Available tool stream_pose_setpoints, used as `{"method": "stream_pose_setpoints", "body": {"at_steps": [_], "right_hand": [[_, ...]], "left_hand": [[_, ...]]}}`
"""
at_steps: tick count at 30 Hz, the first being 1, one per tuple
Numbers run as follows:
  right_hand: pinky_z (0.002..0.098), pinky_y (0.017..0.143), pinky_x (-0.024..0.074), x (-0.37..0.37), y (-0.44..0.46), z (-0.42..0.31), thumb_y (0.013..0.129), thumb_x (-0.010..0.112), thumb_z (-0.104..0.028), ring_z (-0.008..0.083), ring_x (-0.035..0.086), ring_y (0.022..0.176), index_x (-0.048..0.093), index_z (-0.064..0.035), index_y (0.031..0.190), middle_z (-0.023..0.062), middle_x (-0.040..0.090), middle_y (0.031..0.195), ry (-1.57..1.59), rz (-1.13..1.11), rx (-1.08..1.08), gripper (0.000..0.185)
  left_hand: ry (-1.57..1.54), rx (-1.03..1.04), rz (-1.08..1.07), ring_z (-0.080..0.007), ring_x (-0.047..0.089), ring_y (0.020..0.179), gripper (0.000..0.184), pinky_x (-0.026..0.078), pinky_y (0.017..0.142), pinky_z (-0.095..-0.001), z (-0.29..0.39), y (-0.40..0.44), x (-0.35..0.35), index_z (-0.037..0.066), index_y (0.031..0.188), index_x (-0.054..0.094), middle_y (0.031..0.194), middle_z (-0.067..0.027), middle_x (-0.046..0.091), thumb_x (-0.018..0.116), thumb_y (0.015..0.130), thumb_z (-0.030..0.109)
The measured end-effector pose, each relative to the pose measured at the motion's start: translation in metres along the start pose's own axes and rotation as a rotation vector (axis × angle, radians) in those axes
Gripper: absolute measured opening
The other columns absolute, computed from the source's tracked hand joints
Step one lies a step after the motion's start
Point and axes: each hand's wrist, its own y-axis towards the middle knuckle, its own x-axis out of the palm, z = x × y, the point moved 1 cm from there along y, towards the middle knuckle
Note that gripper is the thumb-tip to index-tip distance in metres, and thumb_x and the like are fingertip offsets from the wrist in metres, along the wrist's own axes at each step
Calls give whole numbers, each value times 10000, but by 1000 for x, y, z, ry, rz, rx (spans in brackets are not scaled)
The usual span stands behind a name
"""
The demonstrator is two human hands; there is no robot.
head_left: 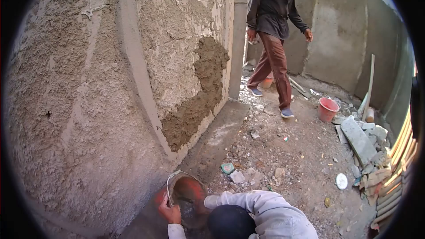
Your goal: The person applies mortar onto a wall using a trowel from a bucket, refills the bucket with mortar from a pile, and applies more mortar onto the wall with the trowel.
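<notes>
My left hand (pixel 171 213) grips the near left rim of a red bucket (pixel 200 187) that is tilted with its mouth towards me. A thin wire handle (pixel 168 185) rises by the same hand. The inside of the bucket is coated with grey-brown mortar, and something wet and grey shows low inside it. My right arm, in a pale sleeve (pixel 261 204), reaches to the bucket's right side. The right hand's fingers are hidden in the bucket, so what they hold cannot be seen. A dark rounded shape (pixel 231 222) covers part of the view between my arms.
Fresh mortar (pixel 195 115) sticks to the rough wall ahead. A person (pixel 272 31) in dark top and brown trousers walks at the back. Another red bucket (pixel 328 109) stands near rubble (pixel 359 141) and bamboo poles (pixel 392 181). Stones and a white lid-like disc (pixel 341 181) lie on the dirt.
</notes>
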Motion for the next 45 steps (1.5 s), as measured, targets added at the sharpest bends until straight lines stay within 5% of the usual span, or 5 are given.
{"method": "stream_pose_setpoints", "body": {"at_steps": [7,18,32,37,45], "right_hand": [[234,673,460,33,-2,-2,861,542,-161,76,551,729,613,-100,1004,-9,582,831,615,-424,-285,171],[258,379,390,20,-56,-31,716,535,-52,105,447,445,487,-75,1068,42,508,783,1578,-401,-316,356],[370,614,543,-90,-96,-86,891,540,-27,176,576,708,331,-111,1168,83,476,925,1223,1246,-917,357],[497,876,439,-189,-18,-97,869,614,-107,408,593,979,273,34,1196,254,520,1073,924,2094,-261,493],[473,991,422,-211,41,-157,829,617,-135,465,580,1089,345,70,1227,327,566,1150,926,1544,-376,524]], "left_hand": [[-28,68,11,-286,640,1132,549,428,1038,-370,25,-11,-4,-91,1160,658,1183,-189,682,527,627,-97],[-213,-188,132,-197,590,1082,776,450,896,-261,20,2,-56,-77,1311,548,1224,-91,619,454,540,-89],[-63,-319,310,-162,580,844,774,453,700,-246,11,13,-72,-108,1360,479,1060,-86,644,456,586,-120],[-71,-292,330,-148,578,827,725,447,677,-234,-7,12,-84,-95,1322,521,1039,-82,651,437,603,-124],[-84,-277,281,-119,551,721,697,427,610,-228,-1,10,-81,-100,1327,507,985,-69,653,414,637,-130]]}}
